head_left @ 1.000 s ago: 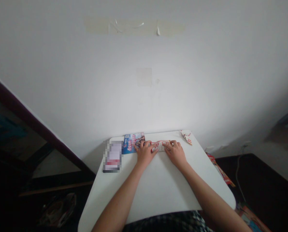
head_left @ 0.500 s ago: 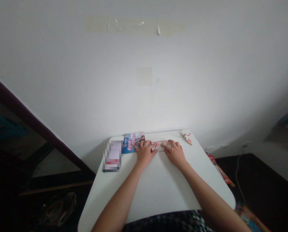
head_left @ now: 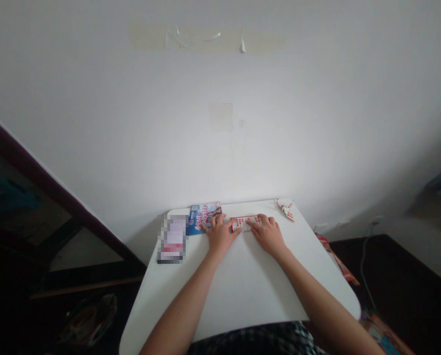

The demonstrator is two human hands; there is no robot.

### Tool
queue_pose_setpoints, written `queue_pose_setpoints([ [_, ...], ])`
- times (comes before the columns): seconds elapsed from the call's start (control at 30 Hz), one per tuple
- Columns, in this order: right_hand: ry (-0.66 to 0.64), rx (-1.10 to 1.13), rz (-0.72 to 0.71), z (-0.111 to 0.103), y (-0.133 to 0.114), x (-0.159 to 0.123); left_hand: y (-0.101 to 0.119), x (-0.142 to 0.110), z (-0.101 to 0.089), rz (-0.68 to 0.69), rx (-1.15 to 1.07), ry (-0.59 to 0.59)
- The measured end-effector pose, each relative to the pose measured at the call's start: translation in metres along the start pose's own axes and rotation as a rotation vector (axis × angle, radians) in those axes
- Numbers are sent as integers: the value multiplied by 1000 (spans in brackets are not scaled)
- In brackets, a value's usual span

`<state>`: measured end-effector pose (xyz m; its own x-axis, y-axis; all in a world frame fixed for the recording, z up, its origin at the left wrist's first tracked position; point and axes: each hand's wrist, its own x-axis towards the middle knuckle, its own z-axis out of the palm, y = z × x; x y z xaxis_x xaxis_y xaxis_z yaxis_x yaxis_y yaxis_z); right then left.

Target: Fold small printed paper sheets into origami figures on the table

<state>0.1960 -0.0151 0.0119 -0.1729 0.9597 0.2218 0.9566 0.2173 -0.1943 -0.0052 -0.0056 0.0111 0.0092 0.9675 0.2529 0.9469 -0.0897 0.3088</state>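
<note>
Both my hands rest at the far side of a white table [head_left: 242, 286]. Between them lies a small white sheet with rows of red marks [head_left: 245, 223]. My left hand [head_left: 220, 234] lies flat with fingers spread, its thumb touching the sheet's left end and its fingertips near a blue printed leaflet [head_left: 202, 217]. My right hand [head_left: 268, 234] lies flat too, with its fingers stretched onto the sheet's right part. Neither hand grips anything.
A dark flat object with a blurred-out face [head_left: 173, 239] lies at the table's far left corner. A crumpled white and red wrapper [head_left: 286, 208] sits at the far right corner. A white wall rises right behind the table. Clutter lies on the dark floor on both sides.
My left fingers have drawn back slightly off the leaflet, and the sheet now shows more between my hands. My right hand has barely shifted.
</note>
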Motion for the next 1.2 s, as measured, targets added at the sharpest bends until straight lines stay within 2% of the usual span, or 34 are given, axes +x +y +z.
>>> queue_pose_setpoints([
  [0.47, 18, 0, -11, 0, 0, -1, -1, -3, -5, -30, 23, -65],
  [1.2, 57, 90, 68, 5, 1, 1, -3, -5, -1, -30, 52, -68],
])
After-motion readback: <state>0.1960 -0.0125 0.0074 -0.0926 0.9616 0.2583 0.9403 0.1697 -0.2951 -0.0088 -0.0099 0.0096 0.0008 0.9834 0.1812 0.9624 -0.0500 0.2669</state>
